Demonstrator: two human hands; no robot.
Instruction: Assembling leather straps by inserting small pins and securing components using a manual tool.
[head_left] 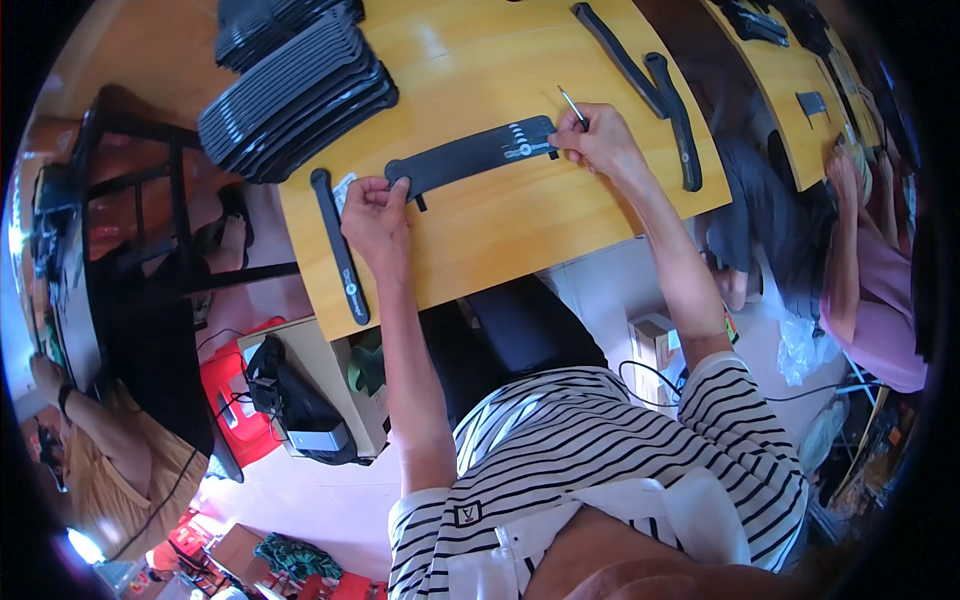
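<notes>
A wide black strap-like band (pixel 470 157) with white printing lies stretched left to right over the yellow wooden table. My left hand (pixel 380 215) pinches its left end between thumb and fingers. At the other end, my right hand (pixel 603 145) grips the band's corner and also holds a slim pen-like tool (pixel 570 104), its pale tip pointing up and away. Small dark tabs stick out below the band near both ends. Left of my left hand lies a narrow black strap (pixel 341 248). Two more narrow straps, one (pixel 622 60) and another (pixel 676 125), lie to the right.
A stack of black bands (pixel 295 100) rises at the table's (pixel 480 260) left side, with another pile (pixel 280 30) behind it. A black metal frame (pixel 180 200) stands to the left. Co-workers sit on both sides; a second table (pixel 790 110) is at the right.
</notes>
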